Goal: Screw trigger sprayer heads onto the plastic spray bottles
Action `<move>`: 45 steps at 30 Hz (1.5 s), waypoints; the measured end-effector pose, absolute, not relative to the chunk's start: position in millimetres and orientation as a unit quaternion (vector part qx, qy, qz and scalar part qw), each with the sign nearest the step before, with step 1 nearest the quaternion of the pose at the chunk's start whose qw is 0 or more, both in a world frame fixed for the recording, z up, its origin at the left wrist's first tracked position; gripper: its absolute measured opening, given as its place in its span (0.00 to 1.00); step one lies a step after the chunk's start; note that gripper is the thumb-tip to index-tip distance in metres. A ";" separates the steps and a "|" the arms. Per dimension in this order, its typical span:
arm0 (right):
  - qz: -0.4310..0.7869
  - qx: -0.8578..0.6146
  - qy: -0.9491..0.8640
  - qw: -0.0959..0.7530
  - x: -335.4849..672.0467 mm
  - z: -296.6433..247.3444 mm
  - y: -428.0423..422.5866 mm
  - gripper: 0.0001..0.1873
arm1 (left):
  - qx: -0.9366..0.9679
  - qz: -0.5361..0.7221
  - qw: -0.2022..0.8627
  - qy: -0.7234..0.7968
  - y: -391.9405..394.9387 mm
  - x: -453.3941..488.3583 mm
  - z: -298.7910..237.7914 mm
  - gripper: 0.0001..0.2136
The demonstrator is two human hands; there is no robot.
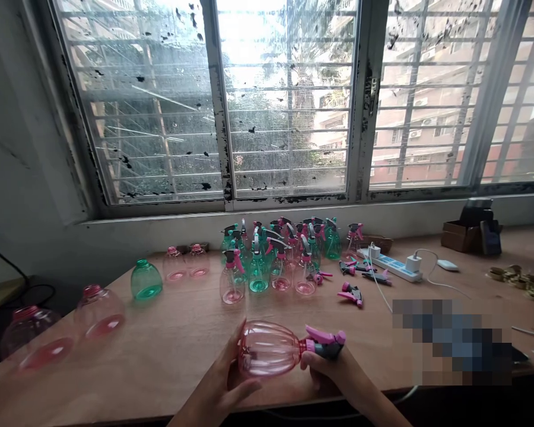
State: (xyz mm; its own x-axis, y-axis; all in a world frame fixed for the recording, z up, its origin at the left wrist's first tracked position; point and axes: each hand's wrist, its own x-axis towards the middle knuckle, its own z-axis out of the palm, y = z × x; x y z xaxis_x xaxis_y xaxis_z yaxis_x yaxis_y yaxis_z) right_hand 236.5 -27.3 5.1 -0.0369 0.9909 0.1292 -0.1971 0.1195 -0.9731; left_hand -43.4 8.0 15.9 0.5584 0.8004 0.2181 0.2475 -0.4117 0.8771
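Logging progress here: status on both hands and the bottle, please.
Left hand cradling pink bottle; right hand at its spray head. Bottle held sideways. Loose sprayers on table beyond, not in the way.

A wide window (220,107), its frame peeling and its panes spotted with dark flecks, runs behind the wooden worktop (160,373). Horizontal bars cross it; outside stand trees and pale pink buildings (436,130). A grey-white wall (26,124) closes the left side, with a black cable (4,259) hanging below. Toward the right lies a white-and-blue power strip (394,267) with two white adapters (413,263) plugged in, and a flat white device (447,265) nearby. Farther right, a brown box (458,237) sits near the window wall, a dark slab (490,238) upright against its front; nearer are gold-coloured pieces (514,276).
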 end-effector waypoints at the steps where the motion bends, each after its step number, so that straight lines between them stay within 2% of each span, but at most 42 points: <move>1: 0.527 -0.403 -0.487 0.568 236.2 5.4 -27.8 0.40 | 0.773 0.329 0.423 0.338 7.9 -43.2 15.2 0.46; 8: 0.518 -0.422 -0.537 0.515 238.8 7.2 -26.7 0.27 | 0.757 0.355 0.438 0.331 10.3 -43.0 7.8 0.49; 14: 0.519 -0.421 -0.532 0.520 239.3 5.8 -25.7 0.26 | 0.764 0.350 0.426 0.336 15.4 -43.6 6.5 0.42; 19: 0.521 -0.405 -0.500 0.561 237.6 4.8 -26.7 0.36 | 0.752 0.350 0.470 0.302 14.1 -41.7 7.5 0.43; 22: 0.515 -0.404 -0.500 0.567 236.9 4.3 -26.7 0.35 | 0.757 0.343 0.465 0.303 8.9 -40.0 17.2 0.46; 28: 0.521 -0.393 -0.486 0.582 237.6 1.7 -24.8 0.37 | 0.752 0.344 0.469 0.310 4.2 -36.6 30.5 0.39; 31: 0.527 -0.366 -0.493 0.588 239.7 0.4 -23.2 0.31 | 0.744 0.357 0.470 0.313 8.3 -37.6 22.0 0.45; 34: 0.531 -0.351 -0.506 0.582 241.6 -0.8 -21.8 0.25 | 0.737 0.354 0.485 0.310 9.8 -39.0 14.9 0.46; 37: 0.538 -0.351 -0.503 0.578 241.7 -1.3 -21.8 0.25 | 0.742 0.335 0.494 0.304 6.7 -39.3 16.4 0.45; 41: 0.535 -0.369 -0.501 0.572 239.8 0.5 -24.1 0.31 | 0.764 0.318 0.468 0.311 3.1 -38.3 24.6 0.43; 45: 0.517 -0.408 -0.545 0.519 239.9 3.4 -25.2 0.26 | 0.782 0.317 0.437 0.312 4.4 -37.2 29.5 0.42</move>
State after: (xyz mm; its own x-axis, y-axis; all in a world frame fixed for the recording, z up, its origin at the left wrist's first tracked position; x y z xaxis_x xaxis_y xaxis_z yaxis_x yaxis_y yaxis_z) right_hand 239.9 -25.2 3.4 -0.1275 0.9813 0.1440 -0.0928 0.1328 -0.9868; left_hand -37.2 4.4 29.5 0.6048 0.7648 0.2219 0.2111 -0.4227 0.8813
